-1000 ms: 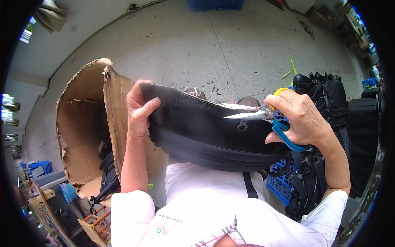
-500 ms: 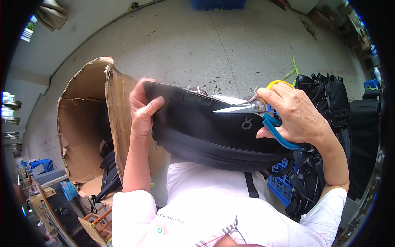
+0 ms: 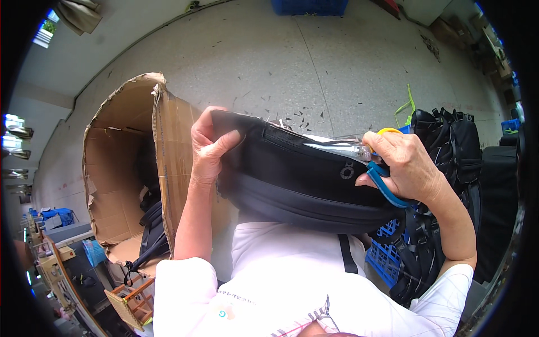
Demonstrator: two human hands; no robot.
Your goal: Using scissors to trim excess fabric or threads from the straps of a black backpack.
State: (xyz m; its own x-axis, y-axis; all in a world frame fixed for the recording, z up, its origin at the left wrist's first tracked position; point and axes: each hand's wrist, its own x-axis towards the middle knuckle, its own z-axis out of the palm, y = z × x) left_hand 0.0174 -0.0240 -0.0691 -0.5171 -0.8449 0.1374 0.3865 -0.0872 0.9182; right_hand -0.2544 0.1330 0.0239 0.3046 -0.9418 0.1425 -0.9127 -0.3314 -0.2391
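Observation:
A black backpack (image 3: 303,185) lies across in front of my chest, its raw fabric edge turned away from me. My left hand (image 3: 213,147) pinches the left end of that edge, thumb on the near face. In my right hand (image 3: 405,165) is a pair of scissors (image 3: 342,150) with one yellow and one blue handle loop. The blades point left along the fabric edge and look nearly together, one on the near side of the edge. Part of the far blade is hidden by the fabric. A small round emblem sits below the scissors' pivot.
To my left a large open cardboard box (image 3: 182,129) lies on its side with black straps inside. Several black backpacks (image 3: 457,143) are piled at the right by a blue plastic crate (image 3: 384,255). Small dark scraps lie on the grey floor (image 3: 252,62). A wooden stool (image 3: 126,309) stands lower left.
The scissors' blades have come closer together along the fabric edge. Both hands and the backpack appear slightly further right, as does the whole scene.

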